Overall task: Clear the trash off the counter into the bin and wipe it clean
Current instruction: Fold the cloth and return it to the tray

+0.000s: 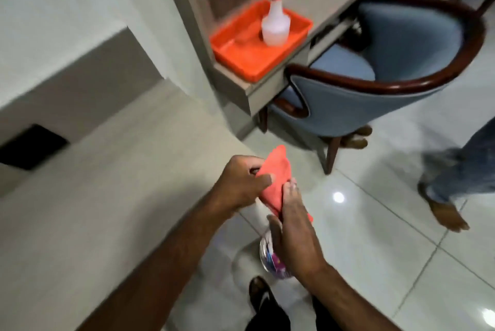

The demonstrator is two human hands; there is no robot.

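Observation:
Both my hands hold a red-orange cloth (276, 178) above the floor, just off the rounded end of the pale counter (107, 197). My left hand (241, 183) pinches its upper part. My right hand (294, 234) grips its lower end. Under my right hand a clear plastic bag or container with colourful scraps (267, 258) shows; what holds it is hidden. A white spray bottle (276, 25) with a yellow-red trigger stands in an orange tray (241, 57) on a desk farther back. No bin is in view.
A blue padded armchair (388, 68) with a dark wooden rim stands pushed under the desk. Another person's jeans leg and bare foot (447, 213) are on the glossy tiled floor at right. A dark rectangular opening (32, 146) sits in the counter at left.

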